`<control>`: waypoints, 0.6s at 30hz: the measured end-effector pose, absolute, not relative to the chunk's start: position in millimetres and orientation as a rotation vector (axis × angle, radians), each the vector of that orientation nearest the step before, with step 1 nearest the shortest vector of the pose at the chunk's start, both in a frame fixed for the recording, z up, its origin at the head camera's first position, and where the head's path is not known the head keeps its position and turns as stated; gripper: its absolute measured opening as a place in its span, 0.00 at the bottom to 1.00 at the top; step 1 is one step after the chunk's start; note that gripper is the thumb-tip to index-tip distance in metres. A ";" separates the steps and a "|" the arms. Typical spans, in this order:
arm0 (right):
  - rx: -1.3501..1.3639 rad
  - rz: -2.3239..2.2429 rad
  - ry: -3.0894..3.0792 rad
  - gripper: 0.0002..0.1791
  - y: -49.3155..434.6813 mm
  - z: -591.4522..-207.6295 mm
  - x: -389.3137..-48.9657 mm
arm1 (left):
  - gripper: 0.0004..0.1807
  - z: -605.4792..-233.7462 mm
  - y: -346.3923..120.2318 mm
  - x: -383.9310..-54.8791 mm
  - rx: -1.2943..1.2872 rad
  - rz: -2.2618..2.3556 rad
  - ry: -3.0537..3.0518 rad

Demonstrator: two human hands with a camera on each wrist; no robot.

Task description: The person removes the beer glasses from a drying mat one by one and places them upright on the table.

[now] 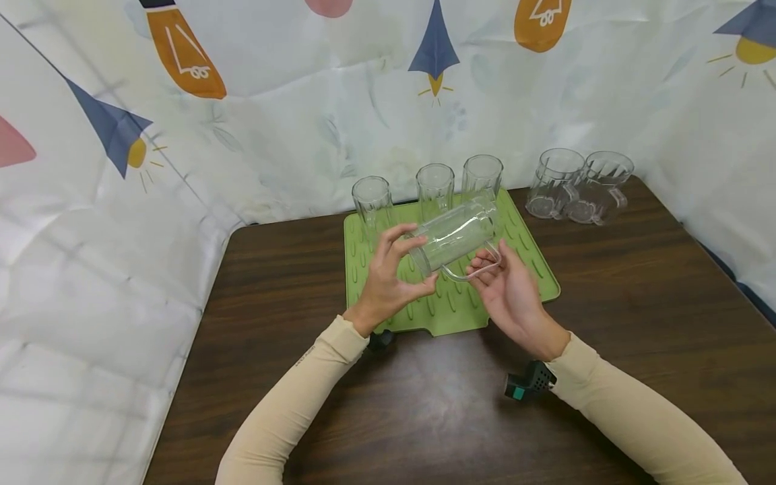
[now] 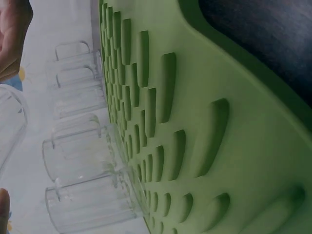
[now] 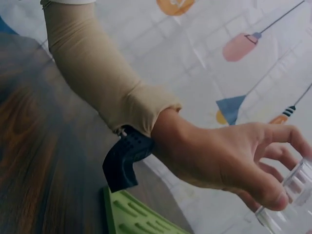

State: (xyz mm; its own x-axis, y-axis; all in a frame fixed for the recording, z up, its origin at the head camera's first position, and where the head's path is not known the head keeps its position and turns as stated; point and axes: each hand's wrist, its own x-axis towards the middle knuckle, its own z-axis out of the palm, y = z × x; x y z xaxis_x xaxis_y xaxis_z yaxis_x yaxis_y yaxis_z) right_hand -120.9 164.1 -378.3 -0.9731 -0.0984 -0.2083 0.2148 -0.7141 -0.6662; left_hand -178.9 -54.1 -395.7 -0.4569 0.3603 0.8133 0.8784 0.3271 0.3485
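Observation:
A clear glass mug (image 1: 456, 236) is held tilted above the green drying mat (image 1: 445, 316), its handle facing down and right. My left hand (image 1: 391, 276) grips it around one end, thumb below and fingers above; the right wrist view shows this left hand (image 3: 219, 153) too. My right hand (image 1: 512, 296) is palm up at the handle, fingers loosely bent beside it and thumb stretched upward. Whether those fingers touch the handle is hard to see. In the left wrist view the right hand (image 2: 12, 39) is cut off by the edge, above part of the mug (image 2: 10, 122).
Three clear mugs stand along the mat's back edge: one at left (image 1: 372, 199), one in the middle (image 1: 435, 188), one at right (image 1: 481, 175). Two more mugs, one (image 1: 554, 182) beside the other (image 1: 597, 195), stand on the dark wooden table (image 1: 630, 303). A patterned cloth (image 1: 291, 135) hangs behind.

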 end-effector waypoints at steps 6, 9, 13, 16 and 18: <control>0.295 -2.758 0.999 0.21 162.6 -373.7 -119.2 | 0.36 -397.0 -53.8 -178.0 -1.103 -1.072 -1.972; 0.297 -2.762 0.930 0.20 163.0 -371.3 -117.3 | 0.36 -396.5 -54.3 -177.5 -1.112 -1.079 -1.977; 0.285 -2.765 0.817 0.19 163.7 -368.4 -114.3 | 0.36 -396.9 -55.6 -177.1 -1.128 -1.103 -1.990; 0.269 -2.775 0.788 0.17 164.3 -366.3 -111.8 | 0.36 -397.3 -56.4 -176.8 -1.138 -1.118 -1.996; 0.255 -2.790 0.806 0.15 164.7 -364.5 -110.4 | 0.36 -397.0 -56.6 -176.4 -1.142 -1.103 -1.997</control>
